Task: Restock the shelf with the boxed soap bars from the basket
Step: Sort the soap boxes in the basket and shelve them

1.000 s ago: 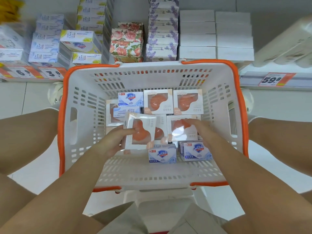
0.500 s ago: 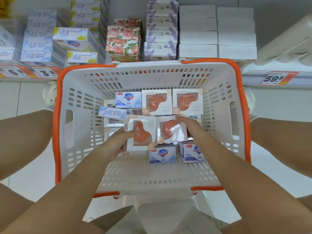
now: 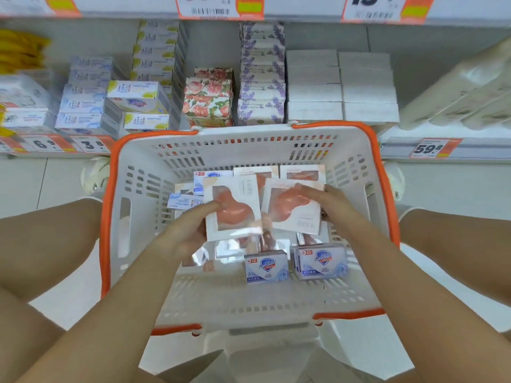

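Left hand gripping peach soap box, right hand gripping another

Blurred yellow packs at left edge; top price tags cut off.

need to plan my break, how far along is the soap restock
Early. Nothing shows as shelved from this basket yet. In hand: the left hand holds one peach window box and the right hand a second peach box, both lifted above the basket. Left: more peach boxes and several blue Safeguard boxes in the basket.
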